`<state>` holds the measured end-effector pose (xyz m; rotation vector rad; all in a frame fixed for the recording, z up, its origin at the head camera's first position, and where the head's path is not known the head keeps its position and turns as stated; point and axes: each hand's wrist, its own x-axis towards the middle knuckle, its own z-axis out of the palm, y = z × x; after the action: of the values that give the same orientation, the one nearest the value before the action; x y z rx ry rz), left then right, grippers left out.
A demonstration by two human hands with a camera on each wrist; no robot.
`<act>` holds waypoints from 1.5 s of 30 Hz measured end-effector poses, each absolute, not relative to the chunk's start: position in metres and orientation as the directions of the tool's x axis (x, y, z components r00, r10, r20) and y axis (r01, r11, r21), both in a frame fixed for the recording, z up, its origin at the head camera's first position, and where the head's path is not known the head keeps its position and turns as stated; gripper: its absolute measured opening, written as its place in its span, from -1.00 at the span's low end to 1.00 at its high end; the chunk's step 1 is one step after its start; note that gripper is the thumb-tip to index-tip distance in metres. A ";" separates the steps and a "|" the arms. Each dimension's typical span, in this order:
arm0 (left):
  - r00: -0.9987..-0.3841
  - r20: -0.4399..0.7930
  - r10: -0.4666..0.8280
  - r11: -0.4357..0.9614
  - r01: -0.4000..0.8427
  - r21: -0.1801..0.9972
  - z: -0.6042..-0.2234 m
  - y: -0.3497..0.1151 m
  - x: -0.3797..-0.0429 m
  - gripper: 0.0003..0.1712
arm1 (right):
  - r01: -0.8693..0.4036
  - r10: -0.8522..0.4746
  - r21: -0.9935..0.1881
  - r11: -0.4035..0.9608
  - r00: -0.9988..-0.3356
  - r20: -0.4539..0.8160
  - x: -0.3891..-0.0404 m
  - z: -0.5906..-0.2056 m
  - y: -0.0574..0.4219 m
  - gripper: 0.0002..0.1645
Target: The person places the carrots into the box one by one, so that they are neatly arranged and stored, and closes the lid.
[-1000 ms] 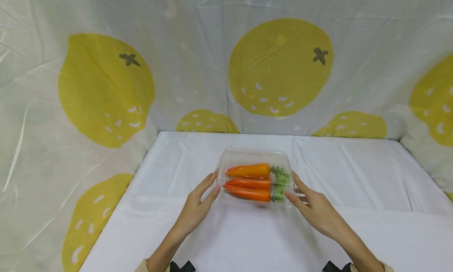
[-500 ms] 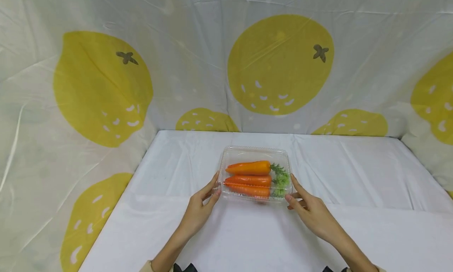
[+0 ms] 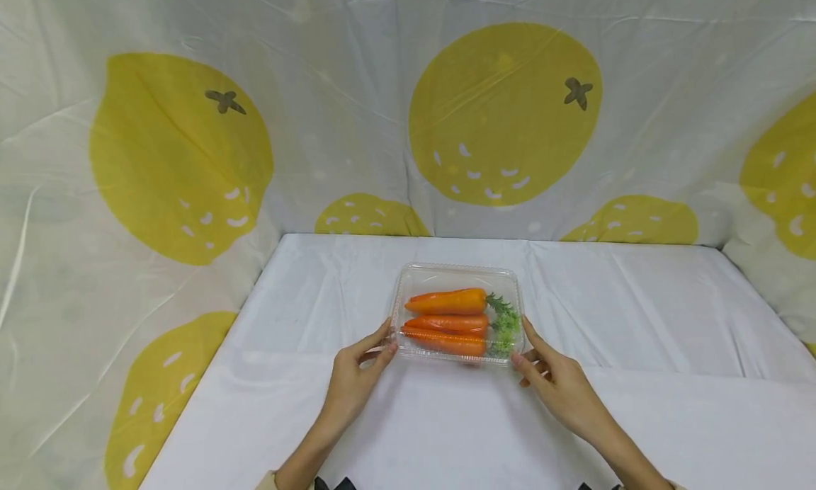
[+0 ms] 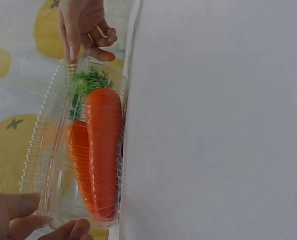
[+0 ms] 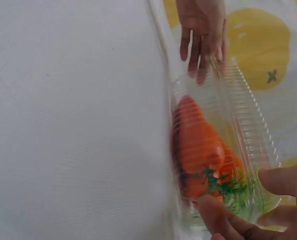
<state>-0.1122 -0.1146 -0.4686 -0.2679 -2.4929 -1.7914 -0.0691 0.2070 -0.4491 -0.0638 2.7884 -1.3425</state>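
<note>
A clear plastic clamshell box (image 3: 460,276) is held between both hands over the white table. Inside it lie three orange carrots (image 3: 446,324), tips to the left and feathery green tops (image 3: 506,327) to the right. My left hand (image 3: 354,377) grips the box's left end, thumb near the front corner. At the opposite end, my right hand (image 3: 561,387) pinches the rim, its thumb at the front right corner and other fingers partly hidden beneath. The left wrist view shows the thumb (image 4: 24,205) and curled fingers on either side of the rim (image 4: 43,200).
White cloth covers the table (image 3: 446,433), with a fold running across it. Behind and to the left hangs a pale curtain (image 3: 344,115) printed with large yellow lemons.
The box has tilted, so its top shows more and the carrots appear further back from the front edge. The right hand's fingers have curled further under its end.
</note>
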 end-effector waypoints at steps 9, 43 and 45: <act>-1.000 -0.003 0.002 0.115 -0.003 0.993 -0.466 -0.118 -0.113 -0.67 | -0.061 -0.014 -0.833 0.550 -0.998 0.064 -0.070 -0.458 0.207 -0.21; -0.999 -0.026 0.019 -0.117 -0.028 0.993 -0.474 -0.122 -0.113 -0.67 | 0.103 0.162 -0.991 0.086 -0.983 -0.088 -0.064 -0.471 0.209 -0.40; -0.999 -0.030 0.012 -0.126 -0.032 0.991 -0.474 -0.121 -0.113 -0.67 | 0.124 0.176 -0.989 0.082 -0.979 -0.108 -0.064 -0.471 0.208 -0.40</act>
<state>-0.1130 -0.1212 -0.4738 0.0237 -2.0951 -2.3796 -0.0643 0.2084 -0.4707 0.3238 2.3386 -2.1311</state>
